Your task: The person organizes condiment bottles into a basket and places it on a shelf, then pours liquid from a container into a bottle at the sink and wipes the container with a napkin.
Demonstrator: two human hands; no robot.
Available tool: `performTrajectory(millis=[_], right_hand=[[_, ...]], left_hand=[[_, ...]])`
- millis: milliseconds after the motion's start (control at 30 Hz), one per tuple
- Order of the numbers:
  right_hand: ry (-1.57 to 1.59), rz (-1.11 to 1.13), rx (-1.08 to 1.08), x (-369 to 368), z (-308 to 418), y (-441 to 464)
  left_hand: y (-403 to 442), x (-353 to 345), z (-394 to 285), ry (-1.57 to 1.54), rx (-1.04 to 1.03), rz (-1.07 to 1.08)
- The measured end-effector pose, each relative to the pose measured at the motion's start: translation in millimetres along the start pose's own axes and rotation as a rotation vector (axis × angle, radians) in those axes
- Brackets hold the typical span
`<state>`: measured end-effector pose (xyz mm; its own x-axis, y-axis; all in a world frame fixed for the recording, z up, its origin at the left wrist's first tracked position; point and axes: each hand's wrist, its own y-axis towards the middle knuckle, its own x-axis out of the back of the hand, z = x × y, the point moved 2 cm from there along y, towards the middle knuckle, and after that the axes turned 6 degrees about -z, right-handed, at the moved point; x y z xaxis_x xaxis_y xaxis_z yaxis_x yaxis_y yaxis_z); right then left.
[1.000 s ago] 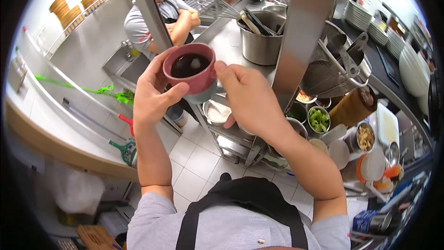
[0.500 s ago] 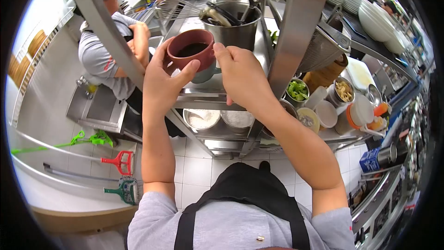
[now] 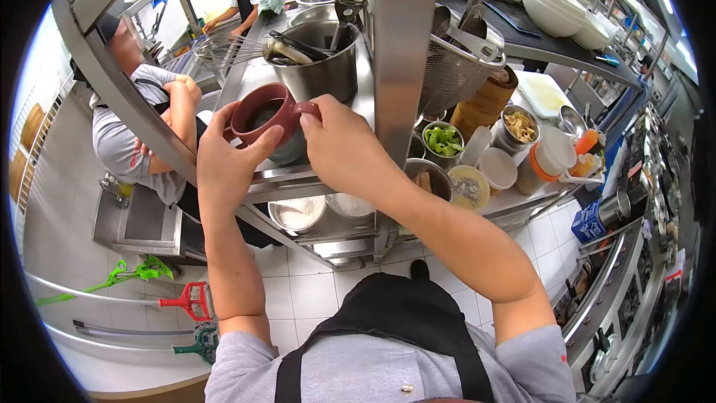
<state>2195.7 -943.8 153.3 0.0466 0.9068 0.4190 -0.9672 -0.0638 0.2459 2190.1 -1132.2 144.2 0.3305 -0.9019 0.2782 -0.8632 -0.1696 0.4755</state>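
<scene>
A maroon mug (image 3: 282, 124) with dark liquid inside is held between my hands above the metal shelf. My left hand (image 3: 227, 164) wraps its left side, thumb across the front. My right hand (image 3: 339, 142) grips the handle at the mug's right. Just below and behind the mug, part of a grey-green cup (image 3: 292, 151) shows; what it rests on is hidden. Beyond the mug stands a large steel pot (image 3: 328, 82) holding several dark-handled utensils, and a wire whisk (image 3: 231, 51) juts out to its left.
A steel post (image 3: 405, 67) rises right of my hands. Past it are a strainer (image 3: 456, 78), a bowl of green leaves (image 3: 443, 139) and several tubs. Bowls of white powder (image 3: 298, 213) sit on the lower shelf. A person with folded arms (image 3: 160, 119) stands at left; another works farther back.
My view has swung right, so the mug and hands appear farther left. The mug's handle, covered before by my right hand, now shows. Both hands keep their hold.
</scene>
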Motion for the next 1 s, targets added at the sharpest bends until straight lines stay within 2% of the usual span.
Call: performTrajectory(millis=[167,233,267,300,400,467,500,600,700,767,833,867,967,1000], right_hand=[[-0.01,-0.026,0.022,-1,-3,-13],[-0.041,-0.075,0.107,2,-3,-18],[-0.022,0.032,0.077,7,-4,-21],[-0.008,-0.04,0.161,6,-5,-25],[0.098,0.027,0.176,12,-13,-34],[0.242,0.045,0.304,16,-21,-38],[0.244,0.044,0.3,15,-27,-41],[0.18,-0.116,0.519,22,-37,-59],[0.123,-0.041,0.567,45,-48,-82],[0.138,-0.063,0.545,66,-59,-89],[0.12,-0.023,0.636,74,-86,-90],[0.163,-0.123,0.675,78,-93,-90],[0.126,-0.062,0.604,110,-110,-93],[0.154,-0.069,0.599,120,-114,-93]], left_hand=[[-1,-7,-6,0.045,0.001,-0.003],[-2,-12,-8,0.104,0.049,-0.038],[-2,-14,-13,0.127,0.066,-0.018],[-4,-18,-18,0.093,0.075,-0.018],[-6,-25,-22,0.183,0.028,-0.004],[-8,-32,-29,0.201,0.041,-0.016],[-9,-35,-28,0.202,0.044,-0.012],[-11,-44,-31,0.2,0.074,-0.04],[-10,-51,-28,0.287,0.009,-0.044],[-13,-65,-37,0.222,0.068,-0.036],[-13,-68,-40,0.403,0.027,-0.069],[-13,-69,-33,0.37,-0.007,-0.076],[-12,-77,-33,0.47,-0.001,-0.087],[-15,-83,-45,0.509,0.073,-0.086]])
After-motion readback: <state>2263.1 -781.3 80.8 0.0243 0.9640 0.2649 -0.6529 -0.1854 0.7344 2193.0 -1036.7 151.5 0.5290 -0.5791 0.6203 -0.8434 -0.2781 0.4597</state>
